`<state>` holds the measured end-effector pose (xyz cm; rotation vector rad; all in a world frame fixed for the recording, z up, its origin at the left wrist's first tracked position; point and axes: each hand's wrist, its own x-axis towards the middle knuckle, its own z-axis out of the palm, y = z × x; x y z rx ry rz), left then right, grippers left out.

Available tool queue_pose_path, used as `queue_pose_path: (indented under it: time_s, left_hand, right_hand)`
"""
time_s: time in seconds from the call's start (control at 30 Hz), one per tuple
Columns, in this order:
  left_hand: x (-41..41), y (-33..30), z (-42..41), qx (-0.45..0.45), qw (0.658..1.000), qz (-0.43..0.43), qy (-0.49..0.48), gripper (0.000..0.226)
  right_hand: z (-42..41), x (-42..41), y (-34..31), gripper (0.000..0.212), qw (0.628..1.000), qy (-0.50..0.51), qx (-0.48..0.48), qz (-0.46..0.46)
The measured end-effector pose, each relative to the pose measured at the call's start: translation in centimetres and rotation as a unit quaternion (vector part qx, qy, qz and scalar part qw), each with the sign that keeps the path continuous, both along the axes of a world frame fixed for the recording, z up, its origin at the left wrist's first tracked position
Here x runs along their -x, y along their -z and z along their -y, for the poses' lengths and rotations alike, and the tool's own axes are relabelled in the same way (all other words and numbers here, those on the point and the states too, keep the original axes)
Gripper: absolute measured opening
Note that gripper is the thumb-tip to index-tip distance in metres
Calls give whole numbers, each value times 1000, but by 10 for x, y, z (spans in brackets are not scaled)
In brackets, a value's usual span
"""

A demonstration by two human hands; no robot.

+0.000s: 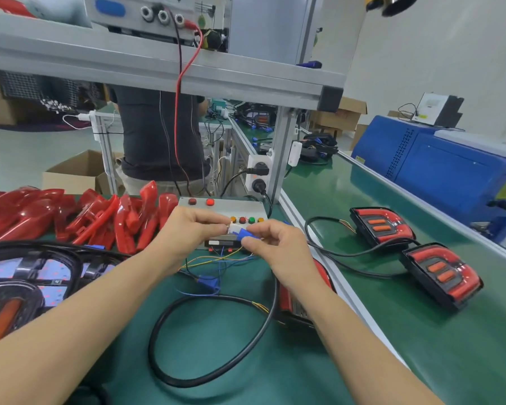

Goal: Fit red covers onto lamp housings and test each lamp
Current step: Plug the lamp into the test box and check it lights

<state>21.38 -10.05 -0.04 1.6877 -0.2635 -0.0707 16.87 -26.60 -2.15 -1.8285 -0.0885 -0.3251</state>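
My left hand (187, 229) pinches a white connector (233, 228), and my right hand (278, 244) pinches a blue connector (244, 233). The two plugs meet end to end just in front of the grey test box (216, 206) with its coloured buttons. Thin coloured wires run down from the plugs to the green mat. A lamp with a red cover (292, 302) lies under my right forearm, mostly hidden, and its thick black cable (170, 372) loops on the mat. A pile of loose red covers (94, 217) lies at the left.
Two finished lamps (381, 226) (443, 273) lie on the green conveyor belt (421, 331) to the right. Black lamp housings (27, 276) sit at the near left. A second blue connector (208, 281) lies on the mat. Another person stands behind the bench frame. A blue machine (450, 171) stands far right.
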Motion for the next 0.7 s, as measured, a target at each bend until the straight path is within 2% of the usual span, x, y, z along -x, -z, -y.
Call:
queue_pose_path:
  time_s: [0.23, 0.4, 0.5, 0.57, 0.6, 0.63, 0.67, 0.7]
  left_hand:
    - [4, -3, -5, -2, 1000, 3, 15, 25]
    - [5, 0, -1, -71, 995, 61, 44, 18]
    - [5, -3, 3, -53, 996, 43, 53, 18]
    - [9, -7, 5, -37, 994, 3, 103, 25]
    - [12, -7, 8, -68, 988, -12, 140, 41]
    - [15, -5, 11, -151, 975, 5, 164, 66]
    - [19, -1, 15, -267, 947, 53, 170, 90]
    - [24, 2, 18, -375, 906, 126, 154, 104]
  right_hand:
    - [3, 3, 0, 20, 1000, 21, 0, -7]
    - [1, 4, 3, 18, 1000, -10, -22, -14]
    - [1, 3, 6, 21, 999, -6, -43, -7]
    - [3, 2, 8, 19, 999, 28, -46, 8]
    - [5, 0, 9, 16, 998, 55, -38, 15]
    - [9, -3, 10, 14, 996, 88, -21, 22]
    - [15, -6, 11, 14, 992, 124, 1, 29]
    - [23, -8, 11, 13, 986, 162, 21, 35]
